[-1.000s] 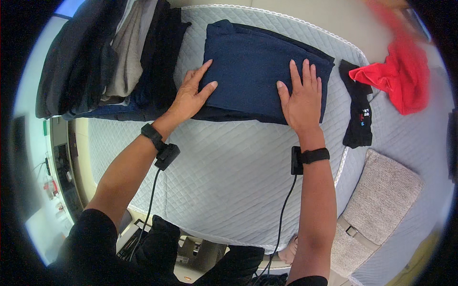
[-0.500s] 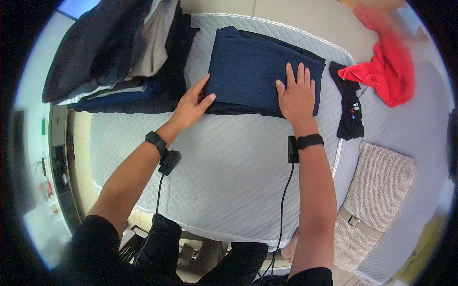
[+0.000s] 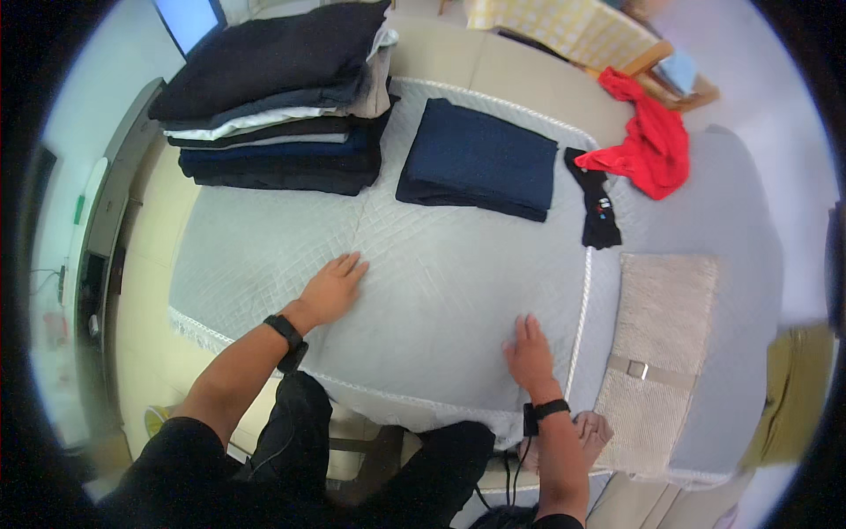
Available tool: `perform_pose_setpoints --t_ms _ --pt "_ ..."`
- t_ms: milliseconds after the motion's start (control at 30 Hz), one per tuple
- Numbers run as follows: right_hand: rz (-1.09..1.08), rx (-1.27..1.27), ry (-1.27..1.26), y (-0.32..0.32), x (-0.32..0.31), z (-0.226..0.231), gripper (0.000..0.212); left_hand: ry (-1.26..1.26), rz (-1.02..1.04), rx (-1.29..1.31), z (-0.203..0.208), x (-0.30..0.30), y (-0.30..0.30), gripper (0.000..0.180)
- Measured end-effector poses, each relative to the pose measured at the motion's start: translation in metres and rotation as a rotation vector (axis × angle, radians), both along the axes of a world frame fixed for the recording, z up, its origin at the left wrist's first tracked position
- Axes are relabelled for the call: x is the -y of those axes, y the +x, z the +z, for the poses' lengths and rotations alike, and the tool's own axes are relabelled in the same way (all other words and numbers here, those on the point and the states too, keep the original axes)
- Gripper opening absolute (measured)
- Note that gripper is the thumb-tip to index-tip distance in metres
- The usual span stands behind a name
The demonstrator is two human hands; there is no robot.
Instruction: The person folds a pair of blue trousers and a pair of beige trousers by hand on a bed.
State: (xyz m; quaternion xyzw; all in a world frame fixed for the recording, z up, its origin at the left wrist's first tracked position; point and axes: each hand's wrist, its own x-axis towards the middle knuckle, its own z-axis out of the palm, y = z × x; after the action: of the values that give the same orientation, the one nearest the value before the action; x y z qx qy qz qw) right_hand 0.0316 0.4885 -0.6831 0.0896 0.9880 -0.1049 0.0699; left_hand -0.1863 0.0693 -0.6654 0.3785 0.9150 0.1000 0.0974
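Observation:
My left hand (image 3: 332, 290) hovers over or rests on the grey quilted cover (image 3: 423, 291), holding nothing, its fingers stretched out. To the right and closer to me, my right hand (image 3: 530, 357) is also open over the cover; whether it touches the cloth I cannot tell. Beyond both hands lies a folded dark blue garment (image 3: 480, 159), apart from them. At the far left rises a tall stack of folded clothes (image 3: 273, 115), black on top, with white, grey and navy layers below.
Right of the blue garment are a small black cloth item (image 3: 599, 203) and a crumpled red cloth (image 3: 652, 145). A beige cushion with a buckled strap (image 3: 661, 353) lies at the right. Behind stands a table with a yellow checked cloth (image 3: 564, 31).
Both hands have left the folded blue garment and drawn back toward me. The view has shifted, showing more of the room beyond.

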Motion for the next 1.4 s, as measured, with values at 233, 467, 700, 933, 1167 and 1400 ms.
perform_pose_setpoints --t_ms 233,467,700,933,1167,1400 --pt "-0.01 0.208 -0.474 0.16 0.077 0.125 0.056 -0.121 0.03 0.271 0.01 0.089 0.13 0.08" --pt "-0.15 0.142 -0.572 0.317 0.133 0.166 0.056 -0.178 0.117 0.336 0.028 0.115 0.21 0.079" --pt "-0.396 0.092 -0.505 0.392 0.108 0.129 0.059 -0.131 0.072 0.237 0.039 0.113 0.221 0.073" --pt "-0.755 -0.287 -0.267 0.394 0.02 0.063 0.068 -0.132 0.082 0.158 0.043 0.102 0.232 0.072" --pt "-0.942 -0.332 -0.421 0.364 -0.001 0.02 0.09 -0.199 0.127 0.14 0.045 0.104 0.232 0.072" --pt "-1.024 -0.374 -0.318 0.348 -0.002 0.0 0.089 -0.138 0.112 0.102 0.058 0.092 0.231 0.069"
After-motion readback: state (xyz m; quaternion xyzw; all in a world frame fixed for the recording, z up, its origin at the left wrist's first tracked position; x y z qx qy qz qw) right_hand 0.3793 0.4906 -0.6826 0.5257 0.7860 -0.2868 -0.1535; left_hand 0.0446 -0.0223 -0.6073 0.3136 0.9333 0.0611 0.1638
